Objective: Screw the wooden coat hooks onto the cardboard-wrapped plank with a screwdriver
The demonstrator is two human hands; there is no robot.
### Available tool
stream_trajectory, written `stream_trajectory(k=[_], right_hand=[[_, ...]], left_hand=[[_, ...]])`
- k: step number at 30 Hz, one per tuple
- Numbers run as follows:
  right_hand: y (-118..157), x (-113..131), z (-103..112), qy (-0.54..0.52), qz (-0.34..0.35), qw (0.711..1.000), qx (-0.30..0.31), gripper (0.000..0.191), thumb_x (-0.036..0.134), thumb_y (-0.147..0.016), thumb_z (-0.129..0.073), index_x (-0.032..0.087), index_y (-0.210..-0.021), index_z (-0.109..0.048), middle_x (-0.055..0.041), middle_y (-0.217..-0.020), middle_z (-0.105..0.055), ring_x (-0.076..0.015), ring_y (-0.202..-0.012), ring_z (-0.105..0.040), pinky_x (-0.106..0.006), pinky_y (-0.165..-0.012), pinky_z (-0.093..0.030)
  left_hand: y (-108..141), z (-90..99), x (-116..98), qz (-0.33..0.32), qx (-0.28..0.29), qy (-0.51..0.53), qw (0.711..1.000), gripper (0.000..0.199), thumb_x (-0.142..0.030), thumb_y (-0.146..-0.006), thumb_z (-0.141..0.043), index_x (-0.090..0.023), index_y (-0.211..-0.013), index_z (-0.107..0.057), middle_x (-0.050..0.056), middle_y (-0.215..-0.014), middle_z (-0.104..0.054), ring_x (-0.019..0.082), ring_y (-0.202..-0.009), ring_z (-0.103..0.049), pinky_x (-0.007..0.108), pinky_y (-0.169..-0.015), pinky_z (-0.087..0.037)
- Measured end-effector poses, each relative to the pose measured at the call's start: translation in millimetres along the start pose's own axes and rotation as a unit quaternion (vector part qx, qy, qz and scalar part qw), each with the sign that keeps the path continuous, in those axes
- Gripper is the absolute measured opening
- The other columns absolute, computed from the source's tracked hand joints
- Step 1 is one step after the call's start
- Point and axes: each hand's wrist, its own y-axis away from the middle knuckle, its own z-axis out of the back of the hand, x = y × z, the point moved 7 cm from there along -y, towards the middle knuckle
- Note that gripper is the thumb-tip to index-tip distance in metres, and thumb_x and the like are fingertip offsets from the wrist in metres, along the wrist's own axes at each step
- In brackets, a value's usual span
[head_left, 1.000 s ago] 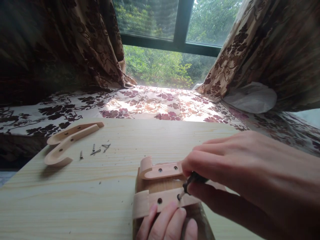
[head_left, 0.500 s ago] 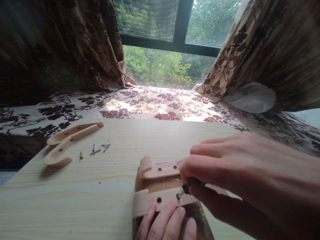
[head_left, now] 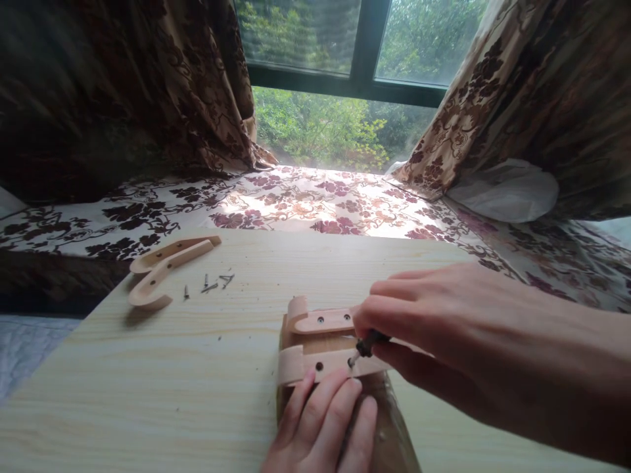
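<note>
Right hand (head_left: 424, 322): grip closed round the dark handle of a screwdriver (head_left: 367, 343), tip slanting down into the right-hand hole of the near wooden hook (head_left: 335, 361) (whether a screw sits in there, I can't tell).
Left hand (head_left: 328, 414): at 6 o'clock from that hook, grip open, fingers laid over the brown block (head_left: 394, 420), fingertips at the hook's lower edge.
Near wooden hook: lying across the block, its curled end at 9 o'clock, the left-hand hole dark.
Far wooden hook (head_left: 308, 322): at 12 o'clock from the near one, apart from it, a screw head in each visible hole.
Loose screws (head_left: 207, 287): on the pale wooden desk (head_left: 148, 368), toward 10 o'clock.
Two spare hooks (head_left: 172, 266): beyond the screws, also toward 10 o'clock, one partly behind the other.
Window (head_left: 367, 66): at 12 o'clock, past the floral cloth (head_left: 296, 197).
</note>
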Motion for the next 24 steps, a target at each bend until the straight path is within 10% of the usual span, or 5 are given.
stream_trajectory(k=[5,10,17,24], right_hand=[[-5,5,4,0.048,-0.002,0.999,0.025,0.016,0.025,-0.092,-0.048,0.022,-0.077,-0.051,0.0005,-0.067,-0.060,-0.0137,-0.054,-0.047,-0.029,-0.049,-0.027],[-5,-12,30,0.032,-0.044,0.998,-0.020,0.017,0.031,-0.092,-0.045,0.022,-0.082,-0.054,0.0003,-0.068,-0.063,-0.0130,-0.058,-0.050,-0.027,-0.053,-0.028],[-10,-23,45,0.041,-0.053,0.995,-0.073,0.015,0.028,-0.090,-0.045,0.020,-0.083,-0.055,-0.0009,-0.071,-0.064,-0.0124,-0.060,-0.051,-0.026,-0.055,-0.028],[-30,-40,27,-0.002,-0.042,0.999,-0.034,0.012,0.023,-0.089,-0.046,0.019,-0.082,-0.055,-0.0014,-0.074,-0.066,-0.0112,-0.061,-0.050,-0.024,-0.055,-0.029]], left_hand=[[1,0.1,-3,-0.025,-0.005,-0.011,1.000,0.038,-0.048,-0.092,-0.048,-0.021,-0.113,-0.063,0.002,-0.113,-0.065,0.017,-0.114,-0.055,0.035,-0.118,-0.017],[0,-2.9,7,-0.044,-0.027,-0.049,0.997,0.026,-0.021,-0.095,-0.044,-0.027,-0.111,-0.064,-0.005,-0.108,-0.067,0.011,-0.108,-0.057,0.029,-0.116,-0.023],[-34,-5.4,39,-0.034,-0.021,-0.078,0.996,0.041,-0.051,-0.086,-0.054,-0.018,-0.107,-0.064,0.004,-0.107,-0.067,0.020,-0.104,-0.059,0.031,-0.095,-0.047],[-24,-15.9,38,-0.044,-0.021,-0.083,0.995,0.025,-0.029,-0.095,-0.044,-0.025,-0.110,-0.064,0.000,-0.108,-0.067,0.016,-0.108,-0.058,0.030,-0.109,-0.034]])
